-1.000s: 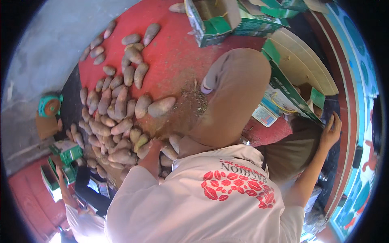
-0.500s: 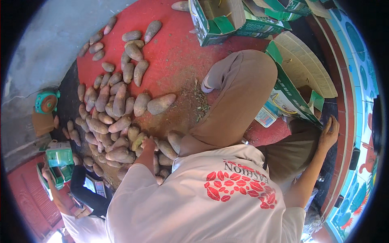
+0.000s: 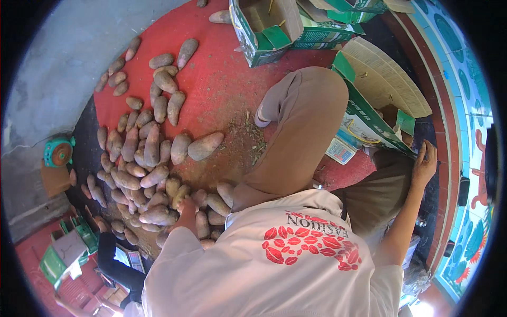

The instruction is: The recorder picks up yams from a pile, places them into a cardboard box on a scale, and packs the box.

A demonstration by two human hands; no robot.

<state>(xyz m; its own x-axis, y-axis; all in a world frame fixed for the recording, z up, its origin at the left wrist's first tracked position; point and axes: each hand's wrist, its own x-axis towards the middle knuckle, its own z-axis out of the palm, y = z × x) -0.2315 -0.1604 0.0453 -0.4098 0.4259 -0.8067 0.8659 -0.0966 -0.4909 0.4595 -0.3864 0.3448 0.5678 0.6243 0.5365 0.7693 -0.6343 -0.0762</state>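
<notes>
My left hand (image 3: 187,204) reaches down into the near side of a big heap of brown-pink root tubers (image 3: 125,180). Its fingers are closed round one yellowish tuber (image 3: 180,194), partly covered by the hand. Other tubers lie against it on all sides. Far to the right, my right hand (image 3: 424,164) hangs over my bent knee with its fingers stretched and apart. It holds nothing and is close to the corner of an open green carton (image 3: 380,129).
Further green cartons (image 3: 269,39) stand at the far side on the red floor covering (image 3: 227,79). A scale (image 3: 341,150) sits beside my leg. At lower left, another person's dark-clad leg (image 3: 107,253) and a green box (image 3: 53,264) show. A small green fan-like device (image 3: 58,152) is by the wall.
My left hand has shifted slightly toward me with the yellowish tuber. The other person's box has moved and tilted. The whole view has shifted a little; my right hand stays by the carton.
</notes>
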